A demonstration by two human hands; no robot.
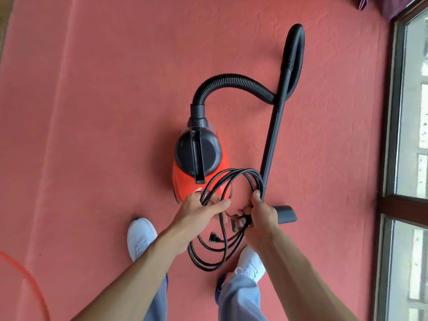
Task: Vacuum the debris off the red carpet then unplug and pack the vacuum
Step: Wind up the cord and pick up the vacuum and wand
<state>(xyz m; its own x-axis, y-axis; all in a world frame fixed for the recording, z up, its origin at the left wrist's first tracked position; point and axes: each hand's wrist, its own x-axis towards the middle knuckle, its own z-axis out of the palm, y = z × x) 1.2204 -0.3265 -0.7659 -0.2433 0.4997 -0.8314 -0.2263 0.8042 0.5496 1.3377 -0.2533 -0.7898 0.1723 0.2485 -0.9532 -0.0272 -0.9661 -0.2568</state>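
Note:
The red and black canister vacuum (199, 158) stands on the red carpet (104, 112) in front of my feet. Its ribbed black hose (234, 81) arcs right to the black wand (273, 135), which ends in the floor nozzle (286, 214). A black power cord (234, 181) is gathered in several loops above the vacuum's rear. My left hand (199, 213) grips the loops on their left side, and my right hand (260, 210) grips them on the right. The cord's plug (214, 238) dangles inside the lower loops.
A dark-framed window (407, 135) runs down the right edge. An orange cable (20, 269) curves across the bottom left corner. My two white shoes (140, 237) stand just behind the vacuum. A purple cloth (379, 3) hangs at the top right.

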